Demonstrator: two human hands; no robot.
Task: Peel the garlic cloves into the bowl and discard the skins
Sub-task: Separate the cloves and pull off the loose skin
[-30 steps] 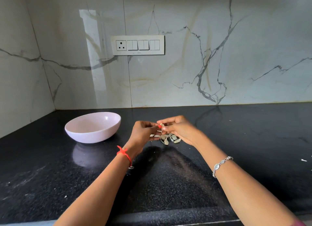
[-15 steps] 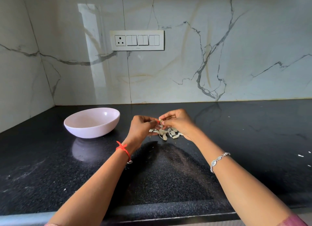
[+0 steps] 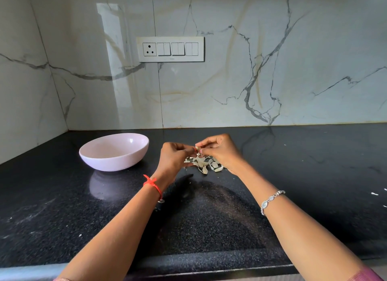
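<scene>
Peeling under way at frame centre: left hand [image 3: 173, 157] and right hand [image 3: 219, 150] meet just above the table [image 3: 314, 176], each grip pinching one small clove [image 3: 198, 149] at the fingertips. Skins [image 3: 204, 164] lie heaped on the table directly beneath. Bowl [image 3: 113, 161] sits left of centre, near the left hand; no cloves seen in the part of its inside that shows. Next move likely calls for tearing the remaining skin free, dropping it on the heap, then carrying the clove left to the bowl.
</scene>
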